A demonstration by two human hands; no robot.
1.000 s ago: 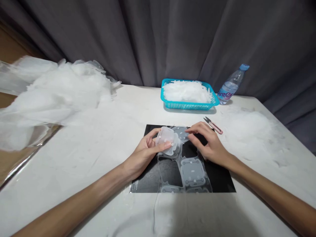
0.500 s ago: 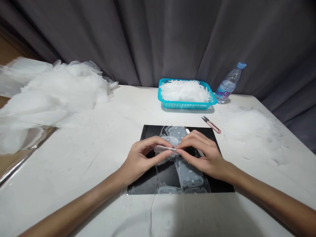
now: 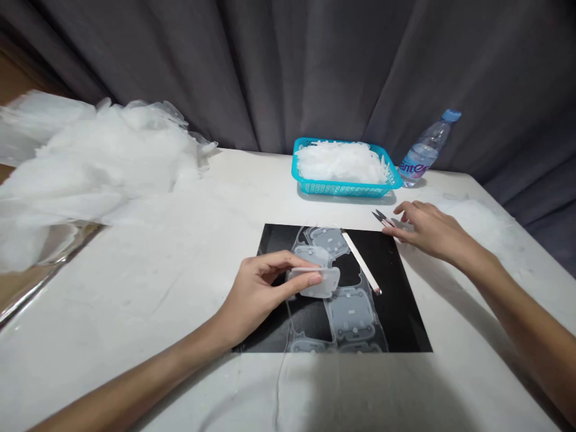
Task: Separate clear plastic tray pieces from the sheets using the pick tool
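Between its thumb and fingers, my left hand (image 3: 256,288) pinches a translucent, rounded-corner silicone-like piece (image 3: 327,283), tilted above the black mat (image 3: 405,318). My right hand (image 3: 434,231) is over the thread snips (image 3: 380,217) at the mat's upper right corner. Its thumb and fingers are apart around the pink handle, which is partly hidden; the dark blades point away. On the mat lies a clear sheet with several similar moulded pieces (image 3: 351,312), joined by thin flash. A narrow white stick (image 3: 361,262) rests slantwise on the mat's right half.
A blue basket (image 3: 346,189) filled with translucent pieces stands at the back, beside a water bottle (image 3: 425,150). A big heap of translucent sheets (image 3: 108,162) covers the table's left side. Thin scraps (image 3: 483,225) lie at the right. A grey curtain (image 3: 292,72) hangs behind.
My right hand has left the silicone-like piece and moved right and away to the thread snips. The left hand keeps the piece, whose flat face now shows more. The white stick is uncovered.
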